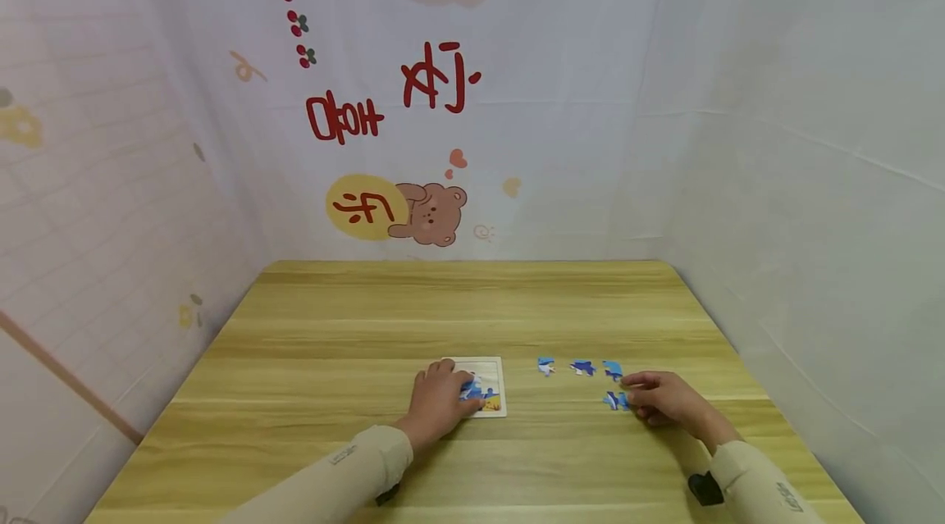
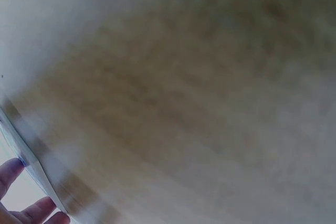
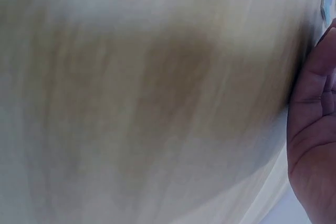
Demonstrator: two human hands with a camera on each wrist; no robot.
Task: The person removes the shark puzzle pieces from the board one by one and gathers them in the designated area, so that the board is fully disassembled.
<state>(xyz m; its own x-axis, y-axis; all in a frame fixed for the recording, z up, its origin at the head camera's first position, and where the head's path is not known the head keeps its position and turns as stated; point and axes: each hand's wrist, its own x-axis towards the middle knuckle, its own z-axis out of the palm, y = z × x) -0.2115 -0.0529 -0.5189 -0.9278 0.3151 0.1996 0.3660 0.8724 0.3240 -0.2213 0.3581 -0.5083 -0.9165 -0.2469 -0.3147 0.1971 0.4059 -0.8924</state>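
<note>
A square jigsaw tray (image 1: 504, 393) with a pale rim lies near the table's middle, some blue and yellow pieces set in its lower part. Over its left side rests my left hand (image 1: 435, 401), index finger and thumb reaching onto the pieces. In the left wrist view its fingertips (image 2: 44, 203) touch the tray's edge. My right hand (image 1: 668, 401) is low at the right, thumb at the edge of a blue-and-white puzzle piece (image 1: 613, 400), with a gap between thumb and index finger. That piece's right end is partly hidden.
Three more loose puzzle pieces lie in a row: a blue-white one (image 1: 545, 366), a dark-blue one (image 1: 582, 367) and a blue one (image 1: 612, 368). The wooden table (image 1: 354, 311) meets white cloth walls (image 1: 561, 179) at the back and sides.
</note>
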